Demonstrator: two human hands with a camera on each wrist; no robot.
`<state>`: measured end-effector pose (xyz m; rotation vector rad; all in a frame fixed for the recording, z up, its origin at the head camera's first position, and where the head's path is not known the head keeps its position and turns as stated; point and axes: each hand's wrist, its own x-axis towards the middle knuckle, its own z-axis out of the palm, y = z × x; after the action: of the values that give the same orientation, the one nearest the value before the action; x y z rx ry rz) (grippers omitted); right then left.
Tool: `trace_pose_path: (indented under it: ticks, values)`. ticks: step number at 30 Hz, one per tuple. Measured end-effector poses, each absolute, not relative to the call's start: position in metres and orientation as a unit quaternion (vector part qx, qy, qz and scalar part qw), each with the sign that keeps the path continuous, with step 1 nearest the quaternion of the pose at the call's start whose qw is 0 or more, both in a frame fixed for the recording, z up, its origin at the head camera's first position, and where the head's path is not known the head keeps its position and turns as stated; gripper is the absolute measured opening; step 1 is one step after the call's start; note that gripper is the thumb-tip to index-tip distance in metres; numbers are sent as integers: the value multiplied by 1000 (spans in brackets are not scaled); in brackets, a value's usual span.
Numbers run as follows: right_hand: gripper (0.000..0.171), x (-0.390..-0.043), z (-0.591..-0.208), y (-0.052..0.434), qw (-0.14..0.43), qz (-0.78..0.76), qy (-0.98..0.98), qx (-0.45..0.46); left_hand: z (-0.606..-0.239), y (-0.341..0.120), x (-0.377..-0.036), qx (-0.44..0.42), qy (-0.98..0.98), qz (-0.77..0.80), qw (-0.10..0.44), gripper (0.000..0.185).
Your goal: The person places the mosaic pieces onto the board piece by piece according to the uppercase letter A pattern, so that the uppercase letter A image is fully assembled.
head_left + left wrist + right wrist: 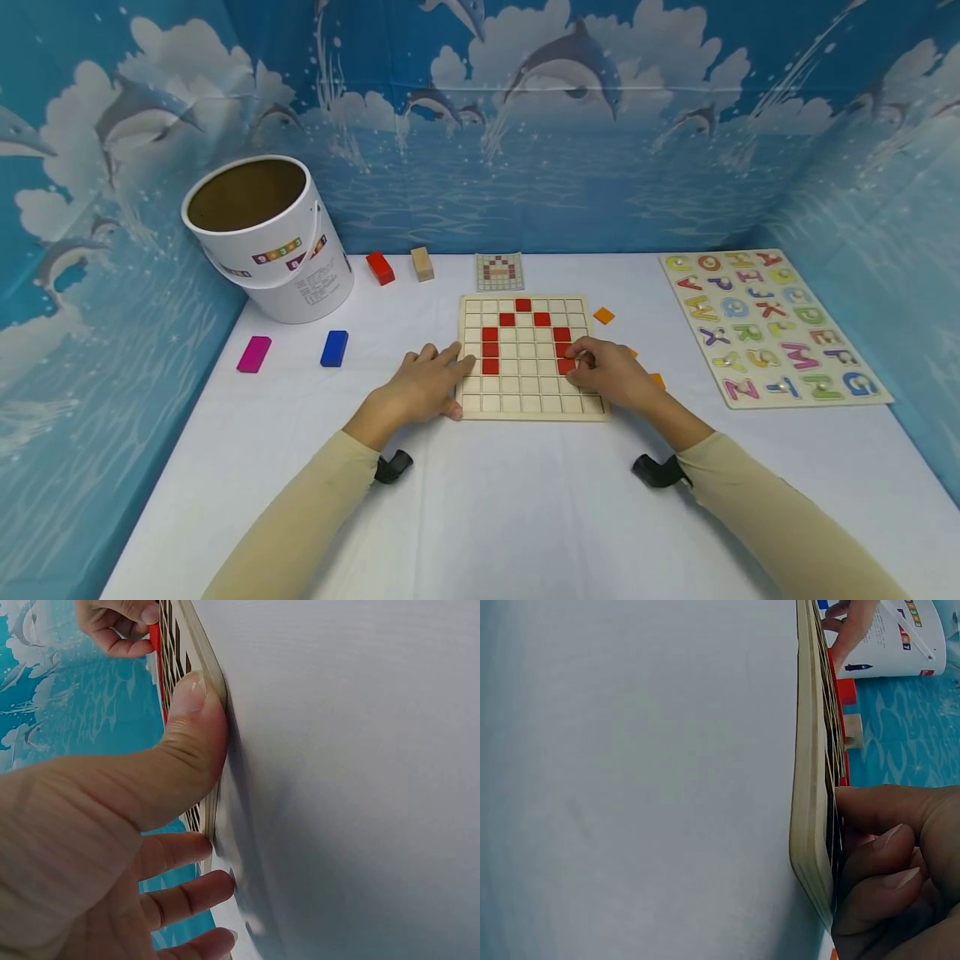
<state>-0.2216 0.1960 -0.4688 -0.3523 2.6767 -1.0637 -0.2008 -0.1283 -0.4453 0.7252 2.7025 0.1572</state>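
Observation:
A wooden grid board (525,392) lies flat at the table's centre, with several red tiles set in it as an arch. My left hand (459,385) rests on the board's left edge with straight fingers. Its thumb (187,727) presses the board's rim (204,652) at the front left corner. My right hand (579,362) is over the board's right side, its curled fingers (885,847) pinching a red tile (566,365) at the lower end of the arch's right leg. That tile (154,634) also shows edge-on in the left wrist view.
A white bucket (270,237) stands tilted at the back left. A red block (380,267), a tan block (422,263) and a pattern card (499,272) lie behind the board. Pink (253,353) and blue (334,348) blocks lie left, orange tiles (603,315) right. An alphabet puzzle (772,325) sits far right.

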Motion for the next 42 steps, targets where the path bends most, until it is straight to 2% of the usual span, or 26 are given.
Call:
trace_pose_path:
  ticks: [8,15,19,24,34,42]
  values:
    - [31,-231,-460,203,121,-372,915,-98,-447,-130,-201,251,951,54,170,92]
    - [51,-281,-426,250,115,-496,861,1,-447,-131,-202,252,951,47,173,94]
    - [55,-302,-431,261,150,-499,854,15,-447,-131,-201,253,951,50,172,93]
    - [60,-312,-447,260,203,-450,869,21,-446,-129,-201,253,950,56,173,92]
    - [40,-305,-460,247,163,-390,906,0,-446,-129,-201,255,950,50,172,93]
    - [35,-305,-463,251,160,-411,897,25,-446,-129,-201,257,949,51,173,93]
